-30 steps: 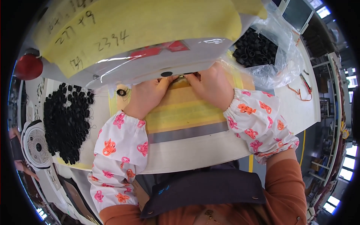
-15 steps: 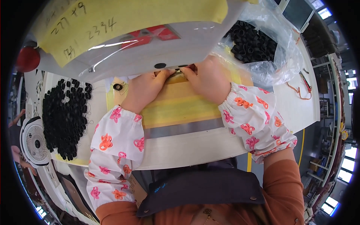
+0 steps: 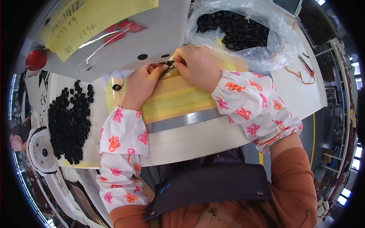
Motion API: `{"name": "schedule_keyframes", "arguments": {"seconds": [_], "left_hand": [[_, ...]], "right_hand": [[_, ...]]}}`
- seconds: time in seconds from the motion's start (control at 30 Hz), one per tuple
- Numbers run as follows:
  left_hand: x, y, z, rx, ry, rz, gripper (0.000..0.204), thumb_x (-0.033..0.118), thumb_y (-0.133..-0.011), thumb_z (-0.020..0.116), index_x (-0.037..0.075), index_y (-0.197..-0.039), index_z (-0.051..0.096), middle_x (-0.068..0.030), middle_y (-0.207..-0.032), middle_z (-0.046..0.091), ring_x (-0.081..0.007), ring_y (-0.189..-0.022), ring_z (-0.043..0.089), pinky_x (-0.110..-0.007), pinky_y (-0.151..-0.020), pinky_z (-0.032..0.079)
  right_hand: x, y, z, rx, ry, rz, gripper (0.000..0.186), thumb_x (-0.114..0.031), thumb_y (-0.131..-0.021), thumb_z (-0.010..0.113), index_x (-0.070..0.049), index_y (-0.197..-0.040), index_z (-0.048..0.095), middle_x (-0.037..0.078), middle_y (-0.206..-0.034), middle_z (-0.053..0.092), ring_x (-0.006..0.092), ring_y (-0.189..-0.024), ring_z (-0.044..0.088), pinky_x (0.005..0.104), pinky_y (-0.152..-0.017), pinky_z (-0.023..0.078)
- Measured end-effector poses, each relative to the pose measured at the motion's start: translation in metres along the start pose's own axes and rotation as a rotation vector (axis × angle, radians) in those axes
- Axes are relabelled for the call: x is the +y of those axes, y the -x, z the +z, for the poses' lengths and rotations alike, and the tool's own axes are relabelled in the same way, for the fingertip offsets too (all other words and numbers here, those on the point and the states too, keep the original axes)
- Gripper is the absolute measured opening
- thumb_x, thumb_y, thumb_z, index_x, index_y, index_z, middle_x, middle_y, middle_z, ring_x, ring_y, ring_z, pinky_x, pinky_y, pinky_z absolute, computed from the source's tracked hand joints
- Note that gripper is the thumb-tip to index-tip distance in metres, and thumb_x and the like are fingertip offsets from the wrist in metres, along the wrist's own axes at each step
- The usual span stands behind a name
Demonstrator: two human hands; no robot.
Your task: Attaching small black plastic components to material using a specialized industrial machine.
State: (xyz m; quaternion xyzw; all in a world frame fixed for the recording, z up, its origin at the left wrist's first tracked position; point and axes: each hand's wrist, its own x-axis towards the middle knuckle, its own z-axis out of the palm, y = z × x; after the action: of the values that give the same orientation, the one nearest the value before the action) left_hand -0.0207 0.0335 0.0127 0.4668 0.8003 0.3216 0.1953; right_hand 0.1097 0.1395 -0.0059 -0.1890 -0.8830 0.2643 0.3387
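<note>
I hold my left hand [image 3: 142, 83] and my right hand [image 3: 195, 68] close together beneath the grey machine head [image 3: 125, 49], fingertips pinched on a small dark piece [image 3: 169, 63] at the work point, too small to make out fully. Both hands rest over the yellow-taped work surface [image 3: 178, 97]. A black spool-like ring [image 3: 116, 87] lies left of my left wrist, among loose threads. Beyond my right hand is a clear plastic bag [image 3: 281, 45] of black loops [image 3: 237, 32]; a heap of black loops joined by threads [image 3: 68, 121] lies to the left.
A yellow paper [image 3: 99, 13] is stuck to the machine, near a red knob [image 3: 36, 59]. A white fan [image 3: 42, 150] stands at left. A small tool [image 3: 307, 64] and orange cord [image 3: 298, 76] lie at right of the table [image 3: 194, 136]. Another person [image 3: 19, 136] is at far left.
My hands have shifted slightly up in the picture, the right one also leftward, still pinched at the work point. The view of the machine, bag and table has shifted. The other person has moved.
</note>
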Motion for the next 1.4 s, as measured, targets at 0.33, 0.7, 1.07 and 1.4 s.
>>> {"name": "schedule_keyframes", "arguments": {"seconds": [0.33, 0.7, 1.07, 1.4], "left_hand": [[-0.017, 0.043, -0.012, 0.255, -0.233, 0.471, 0.024, 0.019, -0.080, 0.056, 0.003, -0.062, 0.053, -0.0104, -0.051, 0.048, -0.0255, -0.047, 0.044, -0.034, -0.056, 0.034], [-0.009, 0.039, -0.029, 0.387, -0.313, 0.590, 0.012, 0.012, -0.076, 0.058, 0.002, -0.083, 0.060, -0.0104, -0.068, 0.055, -0.0254, -0.062, 0.051, -0.037, -0.068, 0.035], [-0.007, 0.008, 0.011, 0.205, -0.352, 0.322, 0.020, 0.017, -0.078, 0.056, 0.000, -0.088, 0.052, -0.0168, -0.071, 0.056, -0.0340, -0.064, 0.054, -0.040, -0.055, 0.043], [-0.007, 0.007, 0.007, 0.273, -0.257, 0.452, 0.022, 0.025, -0.078, 0.058, 0.004, -0.077, 0.063, -0.0133, -0.064, 0.058, -0.0299, -0.055, 0.056, -0.037, -0.051, 0.044]], "right_hand": [[0.016, -0.019, -0.042, 0.113, 0.141, -0.085, 0.010, -0.009, -0.069, 0.060, -0.001, -0.069, 0.055, 0.013, -0.062, 0.055, 0.0289, -0.056, 0.054, 0.0351, -0.052, 0.043], [0.082, -0.058, -0.063, -0.057, 0.544, 0.041, 0.017, -0.010, -0.071, 0.060, -0.001, -0.085, 0.059, 0.014, -0.081, 0.060, 0.0317, -0.080, 0.056, 0.0376, -0.071, 0.045], [0.039, -0.039, -0.069, -0.007, 0.197, 0.053, 0.015, -0.009, -0.066, 0.066, -0.001, -0.075, 0.055, 0.010, -0.073, 0.057, 0.0239, -0.064, 0.058, 0.0321, -0.058, 0.047], [-0.017, 0.009, -0.023, -0.120, -0.271, -0.056, 0.011, 0.001, -0.069, 0.063, 0.002, -0.073, 0.053, 0.009, -0.083, 0.058, 0.0217, -0.062, 0.057, 0.0284, -0.055, 0.048]]}}
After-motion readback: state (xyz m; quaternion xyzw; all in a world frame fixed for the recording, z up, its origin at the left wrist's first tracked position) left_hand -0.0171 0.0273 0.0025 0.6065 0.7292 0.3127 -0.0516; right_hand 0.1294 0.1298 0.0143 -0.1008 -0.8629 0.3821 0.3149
